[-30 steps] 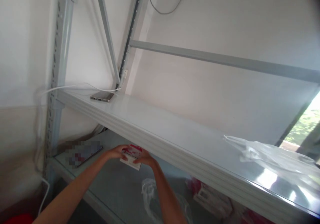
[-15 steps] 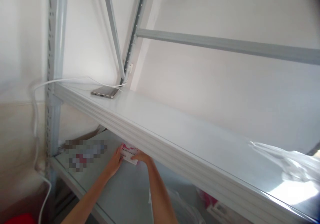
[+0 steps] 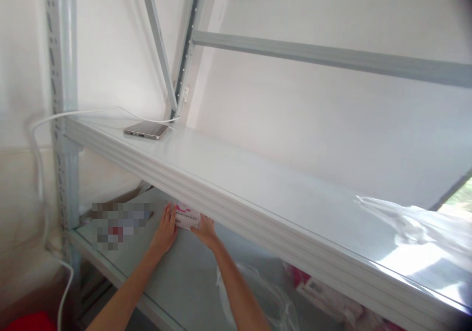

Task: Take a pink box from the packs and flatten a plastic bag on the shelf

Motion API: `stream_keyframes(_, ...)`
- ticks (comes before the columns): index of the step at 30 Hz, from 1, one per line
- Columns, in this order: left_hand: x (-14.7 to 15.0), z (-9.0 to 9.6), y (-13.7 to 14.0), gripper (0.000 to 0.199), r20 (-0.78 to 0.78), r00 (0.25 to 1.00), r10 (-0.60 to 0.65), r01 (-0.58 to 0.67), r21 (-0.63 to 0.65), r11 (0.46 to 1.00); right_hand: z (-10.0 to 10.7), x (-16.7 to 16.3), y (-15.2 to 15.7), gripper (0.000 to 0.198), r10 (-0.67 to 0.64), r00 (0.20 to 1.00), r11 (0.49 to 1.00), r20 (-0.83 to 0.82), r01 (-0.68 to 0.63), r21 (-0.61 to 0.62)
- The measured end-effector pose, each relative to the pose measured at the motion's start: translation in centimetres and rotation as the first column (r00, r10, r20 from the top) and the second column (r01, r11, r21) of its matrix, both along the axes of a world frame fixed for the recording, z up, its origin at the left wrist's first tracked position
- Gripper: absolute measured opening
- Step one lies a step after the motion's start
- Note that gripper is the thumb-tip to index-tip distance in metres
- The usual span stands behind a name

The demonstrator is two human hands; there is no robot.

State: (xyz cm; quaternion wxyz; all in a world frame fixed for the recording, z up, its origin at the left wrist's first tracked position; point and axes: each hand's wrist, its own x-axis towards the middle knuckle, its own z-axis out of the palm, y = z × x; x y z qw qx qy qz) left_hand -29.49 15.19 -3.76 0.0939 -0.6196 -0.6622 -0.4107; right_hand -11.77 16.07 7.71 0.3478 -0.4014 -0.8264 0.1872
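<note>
On the grey lower shelf (image 3: 180, 277) lies a flat, white packet with pink print (image 3: 188, 218), partly tucked beneath the upper shelf's front edge. It may be a stack of cards or a thin box; I cannot tell which. My left hand (image 3: 165, 229) presses along its left side, fingers extended together. At its right side my right hand (image 3: 205, 231) holds it, the thumb by the near edge and the fingers behind. The packet is squeezed between both hands.
The upper shelf (image 3: 236, 168) juts over my hands. A phone (image 3: 146, 130) and a white cable (image 3: 88, 111) are on it, with clear plastic wrap (image 3: 416, 227) at right. Below are a clear plastic bag (image 3: 273, 296), pink-and-white packages (image 3: 324, 299) and a blurred-out item (image 3: 120, 225).
My right hand has shifted from the packet's printed face to its right side, and my left fingers have straightened along the left side. The camera view has shifted slightly.
</note>
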Motion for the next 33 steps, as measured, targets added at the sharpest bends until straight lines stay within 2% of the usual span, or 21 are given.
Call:
stream_keyframes(3,0.1,0.4,-0.1,0.066,-0.050,0.997,0.055,-0.056,-0.027,0.998,0.1,4.0,-4.0,0.047,-0.045,0.984,0.998,0.173,0.037,0.052)
stream_keyframes(5,0.0,0.6,0.1,0.067,-0.086,0.993,0.082,-0.087,-0.054,0.995,-0.5,6.9,-7.4,0.045,-0.164,0.956,0.986,0.243,0.149,0.078)
stream_keyframes(7,-0.1,0.7,0.4,0.069,-0.120,0.988,0.097,-0.106,-0.066,0.992,-1.7,9.3,-10.7,0.044,-0.298,0.915,0.954,0.272,0.284,0.089)
stream_keyframes(9,-0.2,0.8,0.7,0.071,-0.134,0.984,0.119,-0.130,-0.079,0.988,-3.5,10.8,-13.2,0.049,-0.374,0.875,0.927,0.309,0.366,0.086)
stream_keyframes(12,-0.1,1.2,0.9,0.073,-0.144,0.978,0.150,-0.167,-0.112,0.980,-5.8,11.8,-14.9,0.051,-0.400,0.848,0.913,0.348,0.402,0.070)
stream_keyframes(14,0.5,1.7,0.5,0.075,-0.134,0.978,0.160,-0.177,-0.124,0.976,-6.3,12.0,-15.1,0.040,-0.417,0.852,0.906,0.317,0.418,0.068)
stream_keyframes(16,1.4,2.3,-0.7,0.076,-0.104,0.984,0.141,-0.153,-0.114,0.982,-5.9,12.1,-15.1,0.030,-0.439,0.865,0.897,0.243,0.439,0.056)
stream_keyframes(18,2.8,2.9,-2.7,0.074,-0.062,0.995,0.073,-0.078,-0.078,0.994,-5.0,12.2,-15.2,0.027,-0.418,0.901,0.908,0.119,0.420,0.009)
stream_keyframes(21,5.8,3.7,-7.2,0.058,0.013,0.992,-0.126,0.126,-0.027,0.992,-3.6,12.8,-15.3,0.030,-0.321,0.923,0.946,-0.214,0.302,-0.118)
stream_keyframes(23,8.2,4.4,-10.8,0.041,0.098,0.946,-0.308,0.312,-0.037,0.949,-2.9,13.3,-15.5,0.036,-0.286,0.841,0.952,-0.459,0.196,-0.234)
stream_keyframes(25,10.7,5.4,-14.6,0.030,0.207,0.845,-0.492,0.515,-0.070,0.854,-2.5,13.7,-16.1,0.038,-0.307,0.714,0.933,-0.630,0.094,-0.348)
stream_keyframes(27,13.2,6.6,-17.9,0.034,0.308,0.746,-0.591,0.634,-0.055,0.772,-2.1,14.1,-17.1,0.035,-0.343,0.613,0.905,-0.712,0.014,-0.425)
stream_keyframes(28,14.2,7.3,-19.2,0.041,0.351,0.707,-0.614,0.664,-0.030,0.747,-2.0,14.2,-17.8,0.033,-0.349,0.589,0.896,-0.729,-0.017,-0.443)
stream_keyframes(30,15.9,8.4,-21.0,0.047,0.417,0.667,-0.617,0.672,0.020,0.740,-1.9,14.2,-19.1,0.030,-0.343,0.574,0.888,-0.744,-0.060,-0.455)
stream_keyframes(33,17.2,9.6,-22.1,0.039,0.441,0.681,-0.584,0.622,0.073,0.780,-1.7,14.1,-21.1,0.031,-0.337,0.540,0.883,-0.771,-0.103,-0.458)
